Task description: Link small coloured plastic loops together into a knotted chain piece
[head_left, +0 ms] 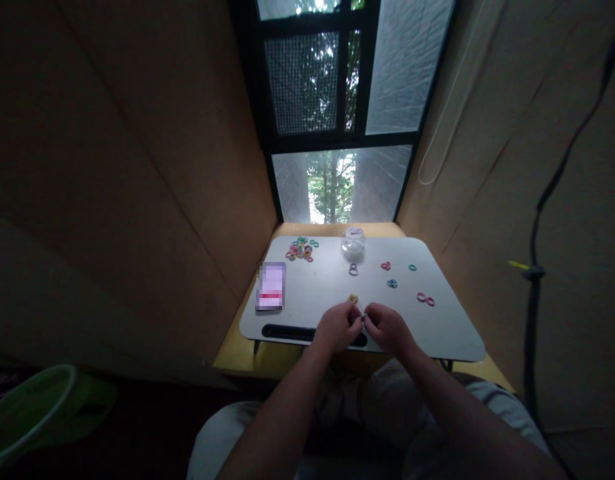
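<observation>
Near the front of the white lap table (pixel 312 287), my left hand (pixel 339 325) and my right hand (pixel 387 327) meet fingertip to fingertip. Both pinch a small pale green band (pixel 363 316), which looks like a hair tie and is mostly hidden by the fingers. Just beyond my left fingers lies a yellow band cluster (pixel 353 298). Farther off are a purple looped pair (pixel 353 269), a red cluster (pixel 385 266), a blue cluster (pixel 392 283), a green band (pixel 412 267) and a pink pair (pixel 425 299).
A mixed pile of coloured bands (pixel 301 249) lies at the back left, and a clear jar (pixel 353 245) stands at the back. At the left edge is a lit phone (pixel 271 287). A black slot (pixel 287 332) runs along the front. Walls flank the table; a green basket (pixel 52 413) sits lower left.
</observation>
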A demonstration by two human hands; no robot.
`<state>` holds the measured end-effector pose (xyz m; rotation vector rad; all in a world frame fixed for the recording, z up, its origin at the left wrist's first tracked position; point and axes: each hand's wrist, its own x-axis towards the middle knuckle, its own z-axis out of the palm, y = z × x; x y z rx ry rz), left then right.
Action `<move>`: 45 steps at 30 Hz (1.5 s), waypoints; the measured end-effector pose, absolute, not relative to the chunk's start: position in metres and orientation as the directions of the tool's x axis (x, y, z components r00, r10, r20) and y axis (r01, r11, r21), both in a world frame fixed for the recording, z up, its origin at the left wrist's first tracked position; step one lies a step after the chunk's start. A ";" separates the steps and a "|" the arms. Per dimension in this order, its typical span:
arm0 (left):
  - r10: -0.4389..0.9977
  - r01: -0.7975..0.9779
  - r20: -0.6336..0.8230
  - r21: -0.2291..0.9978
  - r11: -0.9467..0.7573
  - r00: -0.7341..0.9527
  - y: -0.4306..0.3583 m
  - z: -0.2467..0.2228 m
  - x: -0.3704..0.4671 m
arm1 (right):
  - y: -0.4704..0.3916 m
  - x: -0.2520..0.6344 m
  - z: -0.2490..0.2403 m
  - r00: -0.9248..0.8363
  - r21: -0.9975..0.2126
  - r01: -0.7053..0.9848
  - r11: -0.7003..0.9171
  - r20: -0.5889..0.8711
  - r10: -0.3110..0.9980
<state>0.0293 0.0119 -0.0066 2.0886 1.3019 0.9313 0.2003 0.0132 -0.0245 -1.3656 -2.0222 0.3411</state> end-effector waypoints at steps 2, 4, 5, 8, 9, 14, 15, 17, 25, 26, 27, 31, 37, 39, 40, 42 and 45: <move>0.908 0.563 0.287 0.714 -0.416 0.307 0.012 -0.007 0.029 | 0.014 0.200 -0.025 -0.230 -0.548 0.724 0.418 0.379 0.896; 0.905 0.559 0.294 0.714 -0.422 0.308 0.013 -0.008 0.029 | 0.014 0.201 -0.025 -0.230 -0.547 0.726 0.417 0.378 0.897; 0.904 0.557 0.297 0.714 -0.425 0.309 0.013 -0.008 0.029 | 0.014 0.201 -0.025 -0.231 -0.548 0.727 0.415 0.375 0.898; 0.903 0.558 0.297 0.712 -0.425 0.309 0.013 -0.009 0.029 | 0.014 0.201 -0.024 -0.229 -0.548 0.730 0.407 0.365 0.902; 0.904 0.560 0.295 0.712 -0.423 0.308 0.013 -0.009 0.029 | 0.014 0.201 -0.024 -0.229 -0.548 0.732 0.406 0.364 0.903; 0.906 0.565 0.289 0.711 -0.420 0.310 0.014 -0.011 0.029 | 0.014 0.201 -0.026 -0.226 -0.549 0.730 0.407 0.369 0.902; 0.904 0.565 0.293 0.708 -0.423 0.311 0.014 -0.011 0.028 | 0.014 0.201 -0.026 -0.225 -0.549 0.730 0.408 0.370 0.901; 0.902 0.567 0.300 0.702 -0.430 0.311 0.015 -0.012 0.028 | 0.015 0.201 -0.027 -0.230 -0.548 0.728 0.412 0.371 0.900; 0.908 0.577 0.283 0.703 -0.416 0.309 0.013 -0.010 0.029 | 0.015 0.201 -0.028 -0.234 -0.550 0.722 0.419 0.376 0.897; 0.909 0.579 0.279 0.703 -0.413 0.309 0.013 -0.009 0.029 | 0.015 0.201 -0.028 -0.234 -0.550 0.723 0.418 0.375 0.897; 0.910 0.581 0.276 0.703 -0.411 0.309 0.013 -0.009 0.029 | 0.015 0.201 -0.028 -0.232 -0.550 0.725 0.415 0.373 0.898; 0.908 0.579 0.283 0.702 -0.415 0.309 0.013 -0.009 0.029 | 0.015 0.201 -0.028 -0.228 -0.550 0.726 0.412 0.372 0.900; 0.910 0.579 0.279 0.704 -0.411 0.307 0.013 -0.008 0.028 | 0.015 0.201 -0.028 -0.229 -0.552 0.724 0.413 0.373 0.899; 0.910 0.580 0.280 0.702 -0.412 0.307 0.012 -0.007 0.028 | 0.014 0.200 -0.027 -0.233 -0.545 0.727 0.418 0.377 0.896; 0.911 0.582 0.275 0.703 -0.408 0.307 0.011 -0.006 0.028 | 0.014 0.200 -0.026 -0.235 -0.543 0.728 0.420 0.377 0.896; 0.916 0.588 0.262 0.705 -0.396 0.304 0.011 -0.004 0.028 | 0.013 0.200 -0.025 -0.235 -0.543 0.727 0.420 0.378 0.895; 0.918 0.587 0.254 0.709 -0.391 0.305 0.010 -0.004 0.029 | 0.013 0.200 -0.025 -0.231 -0.544 0.727 0.419 0.381 0.895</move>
